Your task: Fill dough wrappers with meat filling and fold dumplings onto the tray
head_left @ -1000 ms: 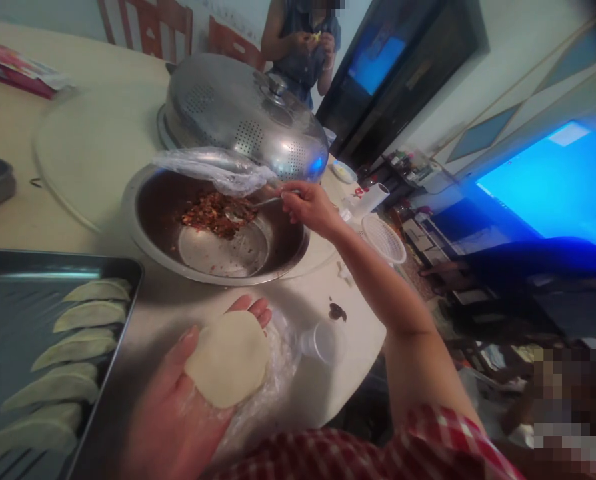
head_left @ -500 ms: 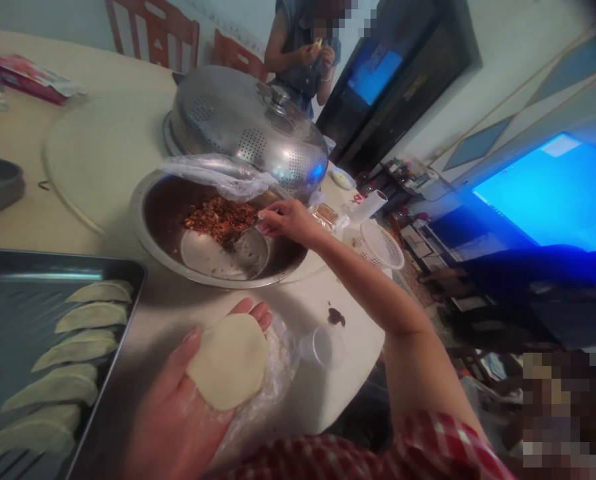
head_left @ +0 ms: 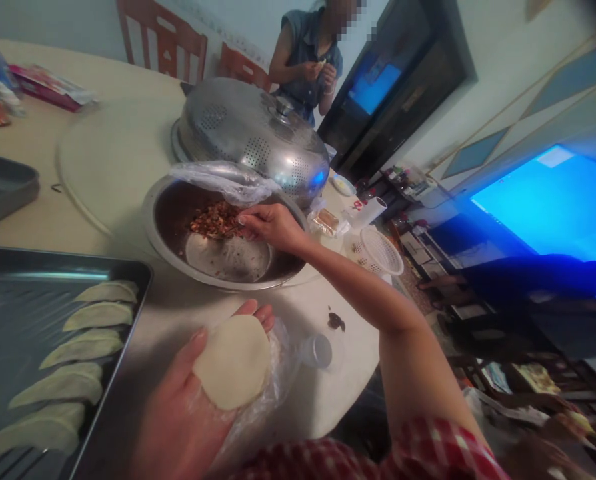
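My left hand (head_left: 188, 413) lies palm up near the table's front edge, fingers spread, with a round pale dough wrapper (head_left: 232, 361) resting on them. My right hand (head_left: 271, 225) reaches into a wide steel bowl (head_left: 164, 248), fingers pinched on a spoon whose handle is hidden. The hand sits beside a heap of reddish-brown minced filling (head_left: 214, 221) at the bowl's far side. A crumpled clear plastic sheet (head_left: 223, 179) hangs over the bowl's far rim.
A dark baking tray (head_left: 23, 293) at the left holds several folded dumplings (head_left: 98, 315). A steel colander dome (head_left: 253, 130) stands behind the bowl. A small clear cup (head_left: 318, 349) and a white basket (head_left: 381, 252) lie at the right. A person stands beyond the table.
My right hand has moved left and down into the bowl, up to the filling. The left hand with the wrapper has stayed put.
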Demonstrator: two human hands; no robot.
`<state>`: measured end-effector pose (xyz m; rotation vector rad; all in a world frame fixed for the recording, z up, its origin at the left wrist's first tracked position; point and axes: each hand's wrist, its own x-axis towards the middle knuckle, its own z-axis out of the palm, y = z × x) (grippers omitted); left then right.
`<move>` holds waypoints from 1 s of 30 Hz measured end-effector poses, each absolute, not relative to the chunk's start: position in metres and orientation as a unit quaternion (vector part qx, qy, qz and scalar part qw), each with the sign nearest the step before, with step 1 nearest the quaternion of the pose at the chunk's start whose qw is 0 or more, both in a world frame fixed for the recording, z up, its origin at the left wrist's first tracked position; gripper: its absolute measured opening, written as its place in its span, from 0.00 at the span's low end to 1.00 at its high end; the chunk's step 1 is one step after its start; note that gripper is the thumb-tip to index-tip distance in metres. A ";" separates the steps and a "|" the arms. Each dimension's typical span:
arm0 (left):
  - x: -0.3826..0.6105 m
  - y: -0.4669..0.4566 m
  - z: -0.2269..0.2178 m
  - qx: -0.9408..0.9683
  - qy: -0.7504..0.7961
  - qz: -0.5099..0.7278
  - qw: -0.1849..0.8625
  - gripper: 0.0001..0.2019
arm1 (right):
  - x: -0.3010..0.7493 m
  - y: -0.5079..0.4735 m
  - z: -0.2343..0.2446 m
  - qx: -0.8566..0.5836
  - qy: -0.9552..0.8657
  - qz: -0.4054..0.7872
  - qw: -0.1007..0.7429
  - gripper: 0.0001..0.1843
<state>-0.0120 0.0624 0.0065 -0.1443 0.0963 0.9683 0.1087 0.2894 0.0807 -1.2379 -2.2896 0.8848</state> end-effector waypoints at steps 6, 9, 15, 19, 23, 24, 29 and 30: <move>-0.012 0.061 0.006 -0.083 0.078 0.471 0.875 0.20 | 0.120 0.280 0.094 -0.432 -0.839 0.272 0.189 0.09; -0.012 0.062 0.007 -0.085 0.087 0.467 0.876 0.21 | 0.124 0.277 0.100 -0.430 -0.860 0.215 0.173 0.07; -0.012 0.062 0.007 -0.087 0.086 0.467 0.876 0.21 | 0.121 0.280 0.099 -0.445 -0.859 0.189 0.171 0.08; -0.012 0.062 0.005 -0.093 0.102 0.467 0.874 0.22 | 0.119 0.285 0.094 -0.474 -0.834 0.207 0.191 0.10; -0.012 0.060 0.003 -0.082 0.089 0.472 0.873 0.23 | 0.123 0.281 0.095 -0.495 -0.823 0.185 0.207 0.10; -0.012 0.060 0.003 -0.083 0.088 0.472 0.873 0.22 | 0.124 0.279 0.096 -0.500 -0.822 0.173 0.209 0.10; -0.011 0.061 0.003 -0.091 0.094 0.471 0.873 0.21 | 0.124 0.276 0.095 -0.497 -0.828 0.147 0.216 0.11; -0.011 0.062 0.003 -0.093 0.096 0.473 0.871 0.21 | 0.123 0.277 0.095 -0.490 -0.831 0.149 0.217 0.11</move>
